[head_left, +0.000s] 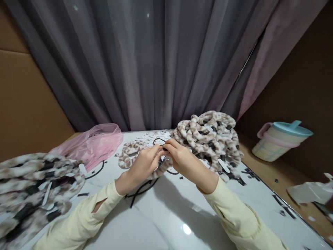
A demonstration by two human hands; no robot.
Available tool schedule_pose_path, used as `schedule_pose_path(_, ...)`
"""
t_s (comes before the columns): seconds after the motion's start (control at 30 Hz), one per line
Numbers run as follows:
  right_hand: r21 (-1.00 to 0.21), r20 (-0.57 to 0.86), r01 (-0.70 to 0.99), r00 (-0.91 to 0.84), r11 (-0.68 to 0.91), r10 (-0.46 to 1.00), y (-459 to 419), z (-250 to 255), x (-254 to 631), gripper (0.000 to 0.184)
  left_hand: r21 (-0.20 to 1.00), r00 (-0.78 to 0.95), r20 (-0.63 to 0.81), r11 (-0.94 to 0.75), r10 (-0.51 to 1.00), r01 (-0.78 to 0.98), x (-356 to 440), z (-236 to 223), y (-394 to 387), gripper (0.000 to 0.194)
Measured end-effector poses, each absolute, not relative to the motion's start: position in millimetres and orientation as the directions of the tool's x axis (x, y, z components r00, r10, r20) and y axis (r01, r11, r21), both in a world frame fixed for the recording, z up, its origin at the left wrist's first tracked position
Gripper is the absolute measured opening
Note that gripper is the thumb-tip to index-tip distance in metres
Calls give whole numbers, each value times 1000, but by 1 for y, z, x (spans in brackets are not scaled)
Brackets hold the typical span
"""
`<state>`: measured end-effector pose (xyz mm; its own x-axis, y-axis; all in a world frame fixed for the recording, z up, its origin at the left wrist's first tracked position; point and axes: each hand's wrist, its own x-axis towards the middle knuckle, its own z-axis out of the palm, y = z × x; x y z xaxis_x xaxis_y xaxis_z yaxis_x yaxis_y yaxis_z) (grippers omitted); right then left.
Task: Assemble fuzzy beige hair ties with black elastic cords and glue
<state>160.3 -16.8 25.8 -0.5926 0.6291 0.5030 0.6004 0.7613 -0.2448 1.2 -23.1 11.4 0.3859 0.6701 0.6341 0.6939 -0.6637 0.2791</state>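
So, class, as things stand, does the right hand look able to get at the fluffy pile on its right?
Probably yes: the pile lies close by the right hand, with nothing visibly blocking it. That hand meets the left hand, though, so it may need to come away first.

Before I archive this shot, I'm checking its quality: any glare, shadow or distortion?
In the head view, a bright glare spot sits low on the white table; a soft shadow spreads between the forearms; the cup leans at right, likely lens stretch; small pieces beyond the left hand look soft.
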Motion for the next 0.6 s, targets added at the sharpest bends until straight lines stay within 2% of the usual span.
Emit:
schedule_pose_path(0.13,-387,571,481,-545,787,614,-21,31,170,6,169,425,752,-771,504,614,-4,8,-31,13)
schedule_pose_path(0.23,-522,441,473,-563,710,699,-36,34,181,16,-17,502,809,-840,307,542,-11,0,-41,12)
schedule_pose_path(0.33,-614,348,438,-596,657,723,-56,27,190,10,-168,589,784,-848,195,503,-15,-8,-51,22)
schedule_pose_path(0.4,-592,405,423,-580,686,707,-68,18,193,9,-223,649,745,-859,155,462,-15,-12,-58,29)
schedule_pose_path(0.5,-491,516,444,-544,749,661,-81,5,195,14,-251,719,680,-877,142,410,-14,-13,-65,34)
schedule_pose_path(0.6,-436,534,483,-540,759,650,-90,-2,196,18,-307,767,628,-864,132,399,-12,-9,-71,36)
